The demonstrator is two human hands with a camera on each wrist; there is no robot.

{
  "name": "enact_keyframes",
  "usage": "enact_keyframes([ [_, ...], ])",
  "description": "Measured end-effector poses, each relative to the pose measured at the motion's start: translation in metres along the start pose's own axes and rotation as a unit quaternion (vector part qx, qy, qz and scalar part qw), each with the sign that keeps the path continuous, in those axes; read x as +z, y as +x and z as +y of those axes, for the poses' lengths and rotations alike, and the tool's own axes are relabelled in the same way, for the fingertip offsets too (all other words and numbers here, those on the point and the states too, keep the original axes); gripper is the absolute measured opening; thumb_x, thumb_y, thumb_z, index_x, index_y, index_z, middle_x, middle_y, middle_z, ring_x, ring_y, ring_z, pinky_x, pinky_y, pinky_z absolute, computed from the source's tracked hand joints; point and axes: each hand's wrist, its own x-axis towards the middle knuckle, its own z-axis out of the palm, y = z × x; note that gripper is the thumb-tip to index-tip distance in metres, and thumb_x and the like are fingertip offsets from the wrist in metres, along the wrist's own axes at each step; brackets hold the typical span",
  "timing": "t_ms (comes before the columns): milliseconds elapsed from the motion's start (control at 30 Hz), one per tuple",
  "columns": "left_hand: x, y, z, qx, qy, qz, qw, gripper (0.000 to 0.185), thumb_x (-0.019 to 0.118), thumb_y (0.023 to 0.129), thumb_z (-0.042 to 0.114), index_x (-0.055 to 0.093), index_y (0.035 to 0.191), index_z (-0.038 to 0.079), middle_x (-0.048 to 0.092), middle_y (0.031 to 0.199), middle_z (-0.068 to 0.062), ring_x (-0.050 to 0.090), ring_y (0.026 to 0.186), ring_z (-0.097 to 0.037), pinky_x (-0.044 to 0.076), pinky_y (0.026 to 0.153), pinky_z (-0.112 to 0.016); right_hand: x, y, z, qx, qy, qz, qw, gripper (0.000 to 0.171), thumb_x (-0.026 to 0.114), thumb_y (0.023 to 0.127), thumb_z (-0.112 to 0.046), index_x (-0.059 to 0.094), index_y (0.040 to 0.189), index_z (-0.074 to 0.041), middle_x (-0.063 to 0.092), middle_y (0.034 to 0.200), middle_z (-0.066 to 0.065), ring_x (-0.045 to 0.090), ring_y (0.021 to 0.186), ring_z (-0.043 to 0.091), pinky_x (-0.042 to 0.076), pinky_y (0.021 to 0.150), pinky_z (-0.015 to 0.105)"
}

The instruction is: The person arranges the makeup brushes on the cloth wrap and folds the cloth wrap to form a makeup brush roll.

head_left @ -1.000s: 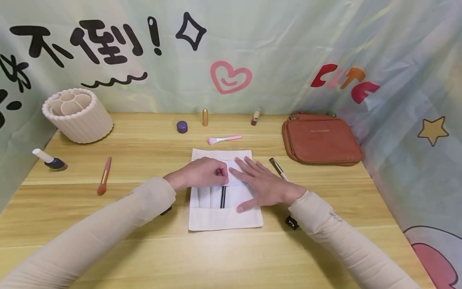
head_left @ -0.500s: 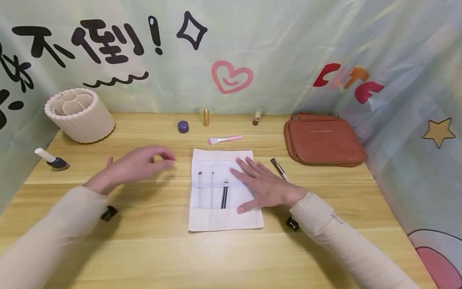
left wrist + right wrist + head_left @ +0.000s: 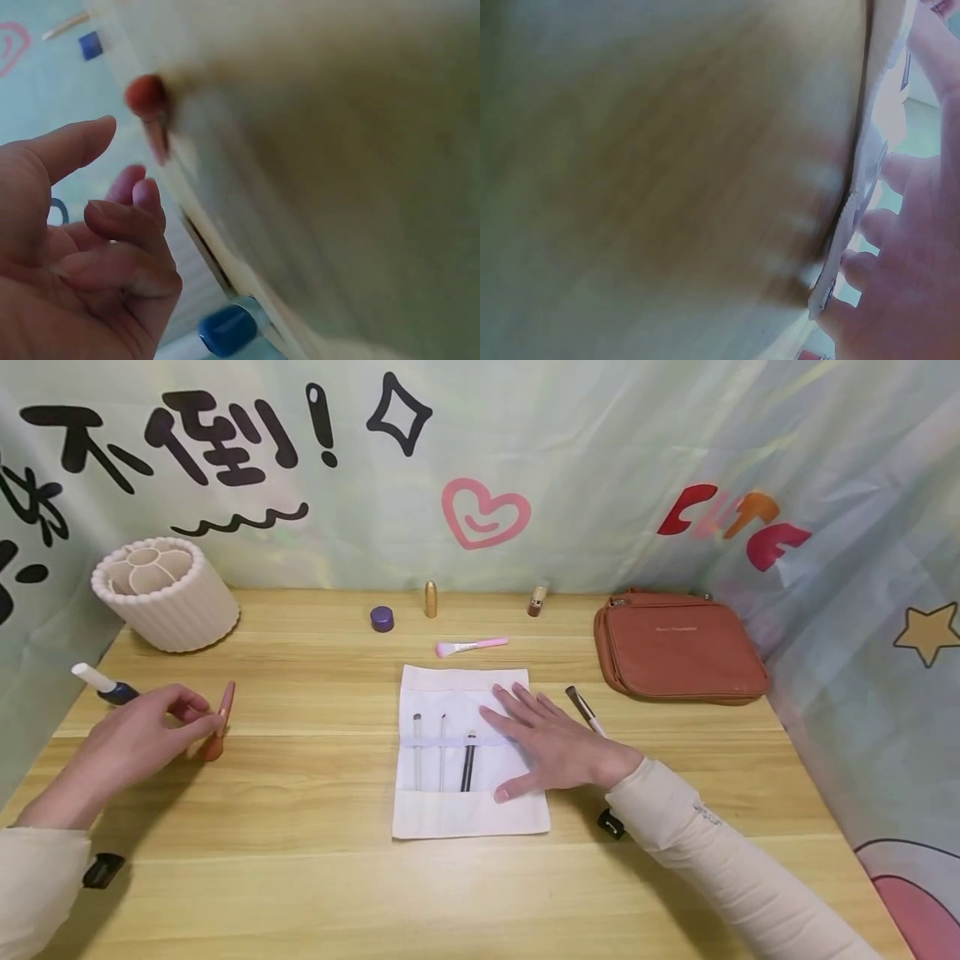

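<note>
**Left hand at the orange brush, right hand flat on the pouch**

Left hand (image 3: 138,731) is out at the desk's (image 3: 315,877) left side, fingers loosely curled with the grip part open, fingertips right at the orange brush (image 3: 219,722). Touching or just short of it? The head view cannot settle that, and nothing is gripped. The left wrist view shows thumb and fingers apart with a gap, the brush's orange head just past them, and blurs the rest.

Right hand (image 3: 551,743) lies flat, fingers spread and straight, pressing the right half of the white pouch (image 3: 450,814) at desk centre. 3 brushes (image 3: 442,752) sit upright under the pouch's band, just left of those fingers. The right wrist view gives only the pouch edge and fingertips, all blurred.

Only the head view shows the surroundings: a nail polish bottle (image 3: 105,687) just behind the left hand near the left edge, a ribbed holder (image 3: 165,597) at the back left, a dark-tipped brush (image 3: 585,710) just beside the right hand, a brown bag (image 3: 678,647) at the back right. Bare desk runs wide between the 2 hands and along the near edge.
</note>
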Motion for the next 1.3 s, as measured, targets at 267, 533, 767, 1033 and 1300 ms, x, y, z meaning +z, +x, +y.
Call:
enact_keyframes([
  [267,0.006,-0.002,-0.007,-0.011,0.027,-0.031,0.9991,0.054,0.064,0.105,0.06,0.066,0.113,0.007,0.072,0.104,-0.014,0.066,0.092,-0.034,0.04,0.071,-0.038,0.001,0.001,0.001,0.003,0.0,0.001,1.0,0.118,0.074,0.09,-0.075,0.015,0.176,-0.02,-0.006,0.184,0.011,-0.008,0.17,0.039,0.005,0.136,0.064],
  [533,0.007,0.003,0.011,0.004,-0.017,-0.012,0.9998,0.042,0.059,0.111,0.048,0.068,0.118,0.008,0.071,0.1,-0.008,0.06,0.087,-0.024,0.041,0.072,-0.034,0.001,0.004,0.001,0.002,-0.005,-0.004,1.0,0.118,0.073,0.09,-0.077,0.014,0.176,-0.021,-0.007,0.184,0.01,-0.009,0.17,0.038,0.005,0.136,0.063],
  [767,0.001,0.022,0.069,0.045,-0.135,-0.004,0.9898,0.047,0.063,0.108,0.055,0.068,0.133,0.015,0.068,0.132,-0.01,0.06,0.111,-0.024,0.046,0.077,-0.028,0.0,0.002,0.0,0.006,-0.006,-0.007,1.0,0.118,0.073,0.09,-0.076,0.013,0.177,-0.021,-0.007,0.184,0.01,-0.009,0.17,0.038,0.005,0.136,0.062],
  [1033,0.011,0.053,0.166,0.112,-0.283,-0.089,0.9484,0.04,0.068,0.107,0.051,0.07,0.137,0.025,0.061,0.096,-0.006,0.05,0.071,-0.021,0.039,0.056,-0.031,-0.004,0.0,0.0,0.0,-0.016,-0.012,1.0,0.119,0.075,0.09,-0.074,0.013,0.177,-0.019,-0.006,0.184,0.013,-0.007,0.17,0.041,0.006,0.136,0.064],
  [1300,0.047,0.083,0.232,0.195,-0.314,-0.16,0.9153,0.034,0.073,0.107,0.027,0.063,0.134,0.009,0.079,0.119,-0.009,0.059,0.069,-0.027,0.053,0.066,-0.035,-0.005,-0.001,0.001,0.009,-0.023,-0.019,1.0,0.121,0.073,0.091,-0.075,0.01,0.177,-0.018,-0.007,0.184,0.012,-0.007,0.17,0.04,0.006,0.137,0.062],
])
